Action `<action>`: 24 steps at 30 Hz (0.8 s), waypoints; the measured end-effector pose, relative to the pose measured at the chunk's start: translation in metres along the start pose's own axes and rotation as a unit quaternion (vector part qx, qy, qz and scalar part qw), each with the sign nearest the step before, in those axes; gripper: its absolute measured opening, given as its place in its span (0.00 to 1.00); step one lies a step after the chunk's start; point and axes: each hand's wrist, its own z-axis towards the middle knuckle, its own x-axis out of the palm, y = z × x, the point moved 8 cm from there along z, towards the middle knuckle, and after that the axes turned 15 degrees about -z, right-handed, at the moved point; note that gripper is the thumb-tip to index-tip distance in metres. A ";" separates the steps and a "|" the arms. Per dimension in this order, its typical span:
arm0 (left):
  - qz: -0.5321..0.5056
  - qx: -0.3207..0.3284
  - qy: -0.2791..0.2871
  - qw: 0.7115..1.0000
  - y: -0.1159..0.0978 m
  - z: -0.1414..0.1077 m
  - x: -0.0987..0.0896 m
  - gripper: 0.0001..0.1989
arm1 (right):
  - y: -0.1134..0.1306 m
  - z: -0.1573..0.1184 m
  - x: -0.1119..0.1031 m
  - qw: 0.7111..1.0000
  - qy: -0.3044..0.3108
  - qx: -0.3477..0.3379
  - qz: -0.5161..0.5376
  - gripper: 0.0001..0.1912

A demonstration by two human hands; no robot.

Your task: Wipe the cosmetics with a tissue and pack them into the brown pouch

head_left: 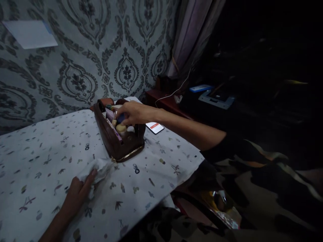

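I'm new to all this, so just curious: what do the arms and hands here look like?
The left hand and right hand are a person's, with no gloves or cables visible. The left forearm is bare as far as it shows; the right forearm is bare up to a dark sleeve with paler streaks.

Gray damask-patterned wallpaper [83, 77] covers the wall behind a table draped in a white printed tablecloth [58, 144], as a tied lilac curtain [185, 37] hangs beyond a dark red surface [165, 101] at far right in dim light, deep shadow filling the right side.
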 end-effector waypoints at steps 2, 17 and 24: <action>0.001 -0.006 0.001 1.000 0.001 0.000 0.000 0.29 | -0.011 -0.010 -0.016 0.996 -0.071 0.045 0.035 0.13; -0.047 0.044 -0.021 0.998 0.007 0.005 -0.007 0.32 | -0.063 -0.078 0.116 0.798 -0.363 0.273 0.395 0.32; -0.200 0.001 -0.052 0.978 0.003 0.019 -0.009 0.28 | -0.070 -0.075 0.142 0.745 -0.387 0.262 0.477 0.38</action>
